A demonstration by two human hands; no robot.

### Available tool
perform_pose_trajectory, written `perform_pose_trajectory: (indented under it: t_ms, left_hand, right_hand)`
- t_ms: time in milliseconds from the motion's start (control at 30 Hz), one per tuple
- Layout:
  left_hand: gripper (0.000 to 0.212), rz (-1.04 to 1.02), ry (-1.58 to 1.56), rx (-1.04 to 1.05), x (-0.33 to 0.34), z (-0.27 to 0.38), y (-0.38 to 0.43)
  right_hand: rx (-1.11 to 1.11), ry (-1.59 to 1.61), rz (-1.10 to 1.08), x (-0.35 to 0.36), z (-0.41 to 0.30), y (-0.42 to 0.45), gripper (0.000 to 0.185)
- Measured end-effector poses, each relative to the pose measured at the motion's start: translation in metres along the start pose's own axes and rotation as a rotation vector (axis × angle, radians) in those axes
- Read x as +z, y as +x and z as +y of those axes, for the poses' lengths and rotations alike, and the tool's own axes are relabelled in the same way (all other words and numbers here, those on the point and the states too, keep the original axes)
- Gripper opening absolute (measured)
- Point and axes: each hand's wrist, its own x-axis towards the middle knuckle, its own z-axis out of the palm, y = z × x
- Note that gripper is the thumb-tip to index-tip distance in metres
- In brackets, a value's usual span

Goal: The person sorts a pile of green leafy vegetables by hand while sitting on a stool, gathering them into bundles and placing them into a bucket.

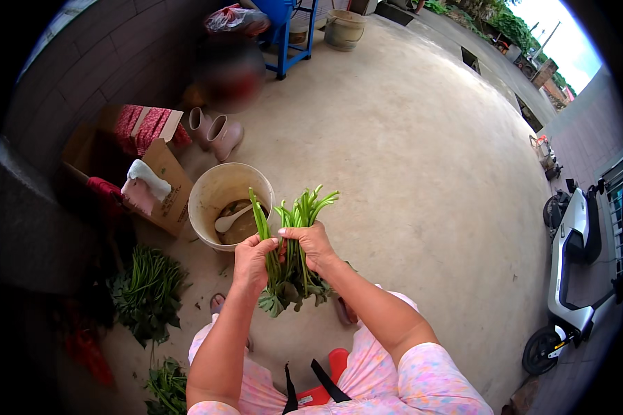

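Between my knees I hold leafy greens upright, their cut stem ends up and leaves hanging down. My left hand (252, 259) grips a few long green stems (260, 215). A thicker bunch of stems (303, 207) is in my right hand (311, 246), its thumb pointing toward the left hand. Dark green leaves (285, 295) dangle below both hands. Just beyond my left hand stands a pale plastic bucket (200, 207) with murky brown contents and a white ladle (233, 219) inside. A pile of similar greens (148, 293) lies on the floor to the left.
More greens (168, 386) lie at lower left. An open cardboard box (168, 181) with cloths on its edge stands beside pink rubber boots (223, 137). Farther off are a blue metal stand (285, 52) and another bucket (344, 31). A white scooter (568, 259) is at right. Beneath me is a red seat (337, 365).
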Motion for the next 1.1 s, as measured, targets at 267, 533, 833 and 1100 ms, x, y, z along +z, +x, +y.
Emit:
perform_pose_trajectory:
  t_ms: [267, 533, 833, 1100]
  left_hand:
    - [0.008, 0.038, 0.14, 0.088, -0.013, -0.006, 0.009]
    - [0.011, -0.091, 0.283, 0.152, -0.001, -0.001, -0.003]
    - [0.013, -0.081, 0.254, 0.183, -0.005, -0.01, 0.002]
    - [0.011, -0.015, 0.162, 0.17, 0.007, -0.007, -0.007]
  right_hand:
    - [-0.072, -0.066, 0.051, -0.007, 0.002, 0.005, 0.01]
    - [-0.121, 0.035, 0.067, -0.01, -0.014, 0.01, 0.012]
    - [-0.089, 0.098, -0.018, -0.012, -0.011, 0.009, 0.015]
    - [-0.021, 0.066, 0.007, -0.007, -0.012, 0.005, 0.015]
